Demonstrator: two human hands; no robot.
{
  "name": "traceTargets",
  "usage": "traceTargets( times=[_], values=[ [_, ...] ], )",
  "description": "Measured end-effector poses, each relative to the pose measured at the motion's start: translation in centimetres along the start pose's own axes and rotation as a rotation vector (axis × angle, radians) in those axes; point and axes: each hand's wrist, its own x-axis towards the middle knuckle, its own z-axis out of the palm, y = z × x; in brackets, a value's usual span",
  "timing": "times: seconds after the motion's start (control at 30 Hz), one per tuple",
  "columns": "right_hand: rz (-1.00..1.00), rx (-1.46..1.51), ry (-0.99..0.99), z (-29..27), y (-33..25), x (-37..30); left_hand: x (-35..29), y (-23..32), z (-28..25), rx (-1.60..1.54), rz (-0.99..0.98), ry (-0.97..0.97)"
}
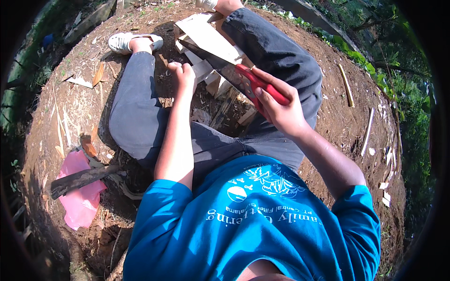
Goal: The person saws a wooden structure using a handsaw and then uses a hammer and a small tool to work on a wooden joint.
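My right hand is wrapped around the red handle of a hand saw. The saw's dark blade slants up and to the left, over pale cut wood. My left hand is curled closed just left of the blade, beside the wood pieces; whatever its fingers hold, if anything, is hidden. A broad pale board lies between my lower legs, on top of a small wooden frame. More short wood blocks sit under and beside the blade.
I sit on bare brown soil with legs spread. At left, a dark stick lies across a pink plastic bag. Wood strips and chips are scattered on the right. Green plants and a long beam border the ground.
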Motion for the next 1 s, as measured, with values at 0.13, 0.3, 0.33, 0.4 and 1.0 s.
traceTargets(
  times=[0.13,0.3,0.33,0.4,1.0],
  values=[
    [-0.066,-0.119,0.121,7.1,4.5,8.8,-0.6,0.1,0.8,-0.107,0.010,-0.019],
    [-0.110,-0.053,0.117,8.0,6.5,10.0,0.5,-0.5,0.3,-0.095,0.018,0.020],
    [-0.136,-0.027,0.127,8.1,6.7,9.5,0.8,-0.7,0.3,-0.092,0.022,0.025],
    [-0.190,0.023,0.148,8.1,7.1,8.3,1.3,-0.8,0.2,-0.084,-0.010,0.005],
    [0.162,-0.046,-0.047,-5.2,-7.3,-7.5,1.5,-1.7,0.4,-0.161,-0.031,-0.020]
  ],
)
